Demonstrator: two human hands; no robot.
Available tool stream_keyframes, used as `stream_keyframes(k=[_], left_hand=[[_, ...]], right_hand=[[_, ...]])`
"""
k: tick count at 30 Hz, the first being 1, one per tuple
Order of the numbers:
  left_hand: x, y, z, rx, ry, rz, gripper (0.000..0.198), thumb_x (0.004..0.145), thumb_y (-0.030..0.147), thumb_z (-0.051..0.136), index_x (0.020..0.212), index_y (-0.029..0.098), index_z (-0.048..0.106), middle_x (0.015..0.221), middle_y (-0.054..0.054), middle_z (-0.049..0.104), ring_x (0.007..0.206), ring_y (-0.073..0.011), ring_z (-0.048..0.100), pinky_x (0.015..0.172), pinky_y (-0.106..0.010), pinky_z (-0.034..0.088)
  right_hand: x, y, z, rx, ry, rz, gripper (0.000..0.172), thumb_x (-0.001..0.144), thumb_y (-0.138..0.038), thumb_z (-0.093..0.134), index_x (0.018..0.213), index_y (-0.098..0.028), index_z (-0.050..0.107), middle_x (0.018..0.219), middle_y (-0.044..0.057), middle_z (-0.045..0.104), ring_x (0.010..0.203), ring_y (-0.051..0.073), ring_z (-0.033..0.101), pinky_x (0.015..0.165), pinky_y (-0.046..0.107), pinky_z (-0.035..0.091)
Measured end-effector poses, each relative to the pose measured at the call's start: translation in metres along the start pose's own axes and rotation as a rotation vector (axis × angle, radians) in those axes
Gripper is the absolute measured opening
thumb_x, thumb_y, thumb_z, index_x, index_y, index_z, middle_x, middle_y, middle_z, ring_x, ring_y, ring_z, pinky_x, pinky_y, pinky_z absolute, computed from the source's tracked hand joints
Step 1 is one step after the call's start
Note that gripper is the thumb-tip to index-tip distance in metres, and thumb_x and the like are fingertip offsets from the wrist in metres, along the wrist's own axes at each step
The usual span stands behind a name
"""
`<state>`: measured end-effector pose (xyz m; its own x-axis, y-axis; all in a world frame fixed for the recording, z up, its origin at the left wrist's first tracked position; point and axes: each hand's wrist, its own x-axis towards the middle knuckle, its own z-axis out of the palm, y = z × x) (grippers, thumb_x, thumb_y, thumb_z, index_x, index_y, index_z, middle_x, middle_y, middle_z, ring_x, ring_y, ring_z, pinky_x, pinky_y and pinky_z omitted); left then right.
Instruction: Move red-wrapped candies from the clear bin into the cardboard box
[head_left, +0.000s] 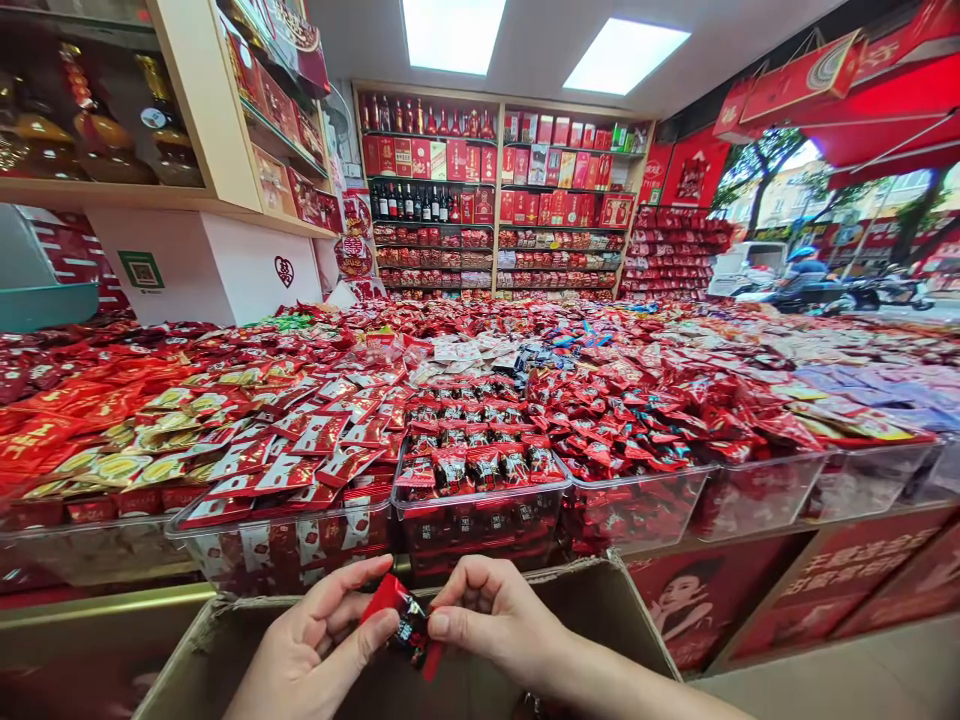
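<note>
Between my two hands is a small wrapped candy point(409, 622) in a red and black glossy wrapper with white characters. My left hand point(311, 640) pinches its left side between thumb and fingers. Thumb and fingertips of my right hand point(502, 618) close on its right edge. Both hands are above an open cardboard box point(634, 610), whose inside is mostly hidden by them. Straight ahead stands a clear plastic bin point(480, 530) with similar red and black candies point(487, 465) set in rows.
Left of that bin is another clear bin point(285, 545) of red and white packets; to its right stands one with red packets point(630, 440). Piled sweets spread back towards shelves of bottles and boxes point(450, 160). A wooden cabinet point(202, 110) overhangs the left side.
</note>
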<state>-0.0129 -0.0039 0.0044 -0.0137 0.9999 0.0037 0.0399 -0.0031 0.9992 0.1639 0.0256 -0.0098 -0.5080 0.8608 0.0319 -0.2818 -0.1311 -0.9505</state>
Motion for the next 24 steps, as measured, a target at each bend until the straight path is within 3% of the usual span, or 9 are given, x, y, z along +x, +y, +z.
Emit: stream_keyframes(k=[6, 12, 17, 21, 24], left_hand=[[0.002, 0.001, 0.0, -0.012, -0.013, 0.014, 0.041, 0.064, 0.037, 0.067, 0.1, 0.022, 0.055, 0.056, 0.006, 0.067, 0.052, -0.0089, 0.056, 0.049, -0.012, 0.045], [0.001, 0.009, 0.0, 0.048, 0.036, -0.002, 0.043, 0.063, 0.043, 0.066, 0.099, 0.021, 0.058, 0.064, 0.003, 0.068, 0.053, -0.01, 0.052, 0.048, -0.014, 0.044], [-0.001, 0.007, -0.001, 0.028, 0.03, 0.042, 0.046, 0.065, 0.044, 0.063, 0.105, 0.023, 0.054, 0.072, 0.001, 0.071, 0.059, -0.0134, 0.059, 0.055, -0.018, 0.048], [-0.001, 0.004, 0.003, -0.03, -0.04, 0.028, 0.056, 0.065, 0.039, 0.065, 0.115, 0.024, 0.044, 0.093, -0.003, 0.069, 0.085, -0.0193, 0.062, 0.079, -0.027, 0.047], [-0.004, 0.004, 0.007, 0.004, -0.072, -0.004, 0.054, 0.065, 0.037, 0.066, 0.113, 0.022, 0.045, 0.097, -0.005, 0.069, 0.093, -0.0217, 0.06, 0.083, -0.03, 0.046]], right_hand=[[0.001, 0.001, 0.001, -0.044, 0.001, -0.001, 0.039, 0.054, -0.044, 0.069, 0.059, -0.012, 0.048, 0.052, 0.0, 0.056, 0.044, 0.005, 0.047, 0.046, 0.019, 0.037], [0.0, 0.002, 0.0, -0.149, 0.033, -0.064, 0.03, 0.06, -0.037, 0.067, 0.063, -0.01, 0.054, 0.054, 0.0, 0.056, 0.047, 0.005, 0.045, 0.047, 0.018, 0.035], [0.001, 0.002, -0.002, -0.174, 0.052, -0.136, 0.027, 0.063, -0.034, 0.066, 0.065, -0.009, 0.056, 0.056, 0.003, 0.057, 0.049, 0.007, 0.048, 0.049, 0.02, 0.036], [0.003, 0.003, -0.001, -0.126, 0.053, -0.099, 0.029, 0.063, -0.036, 0.065, 0.064, -0.01, 0.052, 0.054, 0.002, 0.056, 0.047, 0.007, 0.048, 0.047, 0.02, 0.035], [0.004, 0.006, -0.002, -0.15, 0.015, -0.12, 0.028, 0.063, -0.034, 0.066, 0.067, -0.01, 0.054, 0.058, 0.001, 0.055, 0.051, 0.006, 0.046, 0.05, 0.019, 0.036]])
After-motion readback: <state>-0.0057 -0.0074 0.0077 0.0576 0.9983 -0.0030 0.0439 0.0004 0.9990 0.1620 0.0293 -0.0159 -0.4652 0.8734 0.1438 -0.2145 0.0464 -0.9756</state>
